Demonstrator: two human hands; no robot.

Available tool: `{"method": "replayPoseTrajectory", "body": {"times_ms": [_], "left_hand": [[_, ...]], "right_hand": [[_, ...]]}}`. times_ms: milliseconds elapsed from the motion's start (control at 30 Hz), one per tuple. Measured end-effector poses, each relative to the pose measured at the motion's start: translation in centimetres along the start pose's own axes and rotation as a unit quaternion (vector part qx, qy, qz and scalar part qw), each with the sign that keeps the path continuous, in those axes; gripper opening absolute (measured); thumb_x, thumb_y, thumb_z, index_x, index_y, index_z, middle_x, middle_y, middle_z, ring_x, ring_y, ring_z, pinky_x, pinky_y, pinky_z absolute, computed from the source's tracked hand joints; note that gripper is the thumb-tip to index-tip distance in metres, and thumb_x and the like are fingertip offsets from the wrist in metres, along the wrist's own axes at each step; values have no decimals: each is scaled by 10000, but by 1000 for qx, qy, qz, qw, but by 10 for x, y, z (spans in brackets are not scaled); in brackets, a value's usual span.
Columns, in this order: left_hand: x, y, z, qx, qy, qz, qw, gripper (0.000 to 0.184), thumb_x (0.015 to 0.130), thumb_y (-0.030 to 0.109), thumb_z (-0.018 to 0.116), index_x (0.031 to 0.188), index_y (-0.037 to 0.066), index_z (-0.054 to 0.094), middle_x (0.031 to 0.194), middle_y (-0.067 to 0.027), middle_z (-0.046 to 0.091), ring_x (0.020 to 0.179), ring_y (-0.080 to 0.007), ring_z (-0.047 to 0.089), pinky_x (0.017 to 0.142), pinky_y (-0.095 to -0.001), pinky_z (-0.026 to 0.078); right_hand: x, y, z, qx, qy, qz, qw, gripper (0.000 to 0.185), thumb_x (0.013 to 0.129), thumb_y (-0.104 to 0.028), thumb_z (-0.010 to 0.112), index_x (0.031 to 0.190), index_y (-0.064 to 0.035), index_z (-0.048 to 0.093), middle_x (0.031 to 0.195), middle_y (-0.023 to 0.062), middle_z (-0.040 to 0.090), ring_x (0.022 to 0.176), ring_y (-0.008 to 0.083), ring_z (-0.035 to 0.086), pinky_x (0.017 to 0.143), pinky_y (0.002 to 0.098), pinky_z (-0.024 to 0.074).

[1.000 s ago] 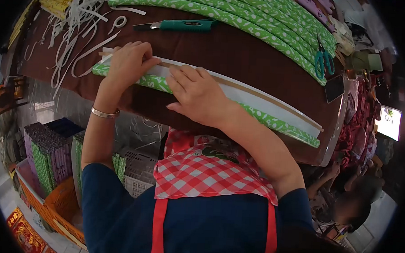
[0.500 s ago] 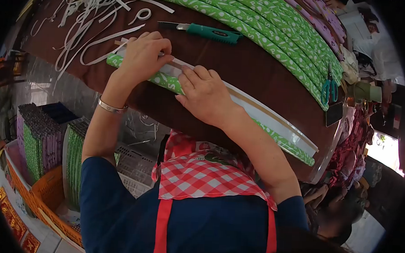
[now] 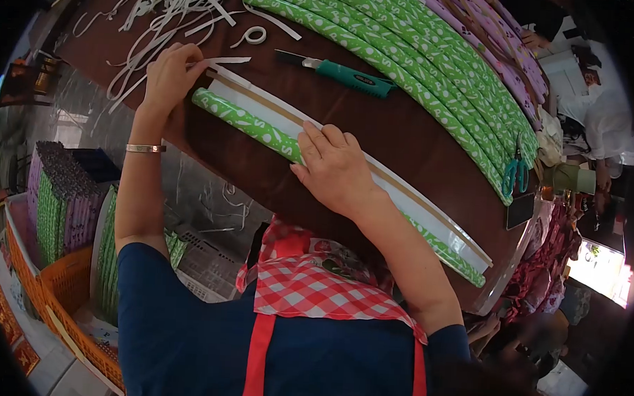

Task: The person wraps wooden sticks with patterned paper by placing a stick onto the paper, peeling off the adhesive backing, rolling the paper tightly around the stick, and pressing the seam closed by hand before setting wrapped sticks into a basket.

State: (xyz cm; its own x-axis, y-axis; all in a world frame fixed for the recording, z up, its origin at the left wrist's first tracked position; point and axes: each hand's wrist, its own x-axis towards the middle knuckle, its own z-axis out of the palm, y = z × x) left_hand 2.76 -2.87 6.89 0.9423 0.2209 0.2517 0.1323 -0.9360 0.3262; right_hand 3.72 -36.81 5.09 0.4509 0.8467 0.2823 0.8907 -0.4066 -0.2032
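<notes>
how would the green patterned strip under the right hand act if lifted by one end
The green patterned strip would likely flex somewhat, being long and narrow. It may feel slick, given its glossy-looking printed side. It looks thin, so probably light for its length.

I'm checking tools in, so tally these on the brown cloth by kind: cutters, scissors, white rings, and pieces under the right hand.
Cutter: 1
Scissors: 1
White ring: 1
Green-and-white piece under the right hand: 1
Total: 4
</notes>
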Motion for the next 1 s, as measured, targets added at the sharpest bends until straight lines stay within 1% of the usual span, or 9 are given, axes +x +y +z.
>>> {"method": "replayPoseTrajectory", "body": {"times_ms": [300, 400, 500, 667, 733, 767, 833, 867, 1000], "left_hand": [[11, -51, 3, 110, 19, -46, 993, 189, 871, 240, 674, 951, 70, 653, 904, -89, 670, 846, -292, 648, 727, -392, 493], [29, -84, 3, 107, 55, -81, 989, 192, 878, 316, 648, 922, 131, 669, 901, -73, 696, 849, -307, 662, 729, -434, 501], [49, -110, -15, 80, 139, -236, 958, 309, 914, 405, 587, 1092, 171, 682, 1019, -75, 714, 982, -315, 667, 837, -422, 510], [60, -109, -8, 66, 296, -163, 939, 403, 912, 331, 602, 1249, 110, 610, 1081, -97, 700, 1059, -318, 637, 933, -421, 471], [47, -87, -7, 66, 248, -16, 966, 414, 898, 279, 663, 1244, 61, 599, 1091, -128, 681, 944, -255, 657, 837, -365, 503], [36, -46, -20, -85, 88, -88, 989, 410, 885, 243, 673, 1232, 40, 595, 1047, -123, 686, 919, -241, 659, 844, -342, 505], [21, -18, -22, -242, -129, -75, 959, 299, 899, 168, 670, 1153, 16, 628, 955, -64, 662, 847, -145, 622, 749, -295, 500], [4, 5, -16, -360, -120, -100, 920, 203, 896, 127, 666, 1045, -9, 645, 862, -15, 635, 804, -107, 587, 709, -263, 483], [9, -15, -6, -250, -195, -71, 946, 151, 896, 116, 664, 960, -18, 636, 866, -11, 622, 781, -92, 548, 697, -247, 462]], "right_hand": [[1, -2, -2, 8, -2, 13, 1000, 522, 753, -278, 751, 1169, 2, 607, 1266, 143, 606, 1082, 274, 549, 871, 394, 459], [0, -2, -1, 6, 3, 10, 1000, 522, 750, -275, 752, 1165, 5, 605, 1273, 145, 602, 1083, 276, 549, 872, 393, 457], [0, -2, -2, 8, 3, 11, 1000, 520, 749, -273, 752, 1162, 6, 603, 1271, 148, 602, 1081, 277, 549, 871, 394, 457], [0, -2, -2, 10, 3, 10, 1000, 512, 751, -272, 750, 1157, 3, 603, 1265, 151, 605, 1084, 280, 548, 875, 396, 455], [1, -1, -2, 11, 0, 11, 1000, 510, 752, -272, 749, 1156, 2, 603, 1264, 151, 606, 1087, 281, 547, 876, 396, 455], [1, -1, -2, 11, 2, 10, 1000, 508, 752, -272, 749, 1154, 2, 604, 1264, 151, 606, 1088, 281, 547, 876, 396, 454], [0, -1, -1, 13, 2, 10, 1000, 505, 753, -272, 749, 1152, 1, 605, 1265, 151, 606, 1090, 281, 547, 877, 396, 454], [0, -1, 0, 13, 6, 9, 1000, 506, 755, -274, 748, 1154, 2, 605, 1265, 150, 606, 1089, 282, 548, 877, 397, 454], [0, -1, -1, 10, 4, 11, 1000, 508, 763, -279, 741, 1163, 3, 606, 1266, 149, 608, 1090, 283, 549, 879, 400, 454]]}}
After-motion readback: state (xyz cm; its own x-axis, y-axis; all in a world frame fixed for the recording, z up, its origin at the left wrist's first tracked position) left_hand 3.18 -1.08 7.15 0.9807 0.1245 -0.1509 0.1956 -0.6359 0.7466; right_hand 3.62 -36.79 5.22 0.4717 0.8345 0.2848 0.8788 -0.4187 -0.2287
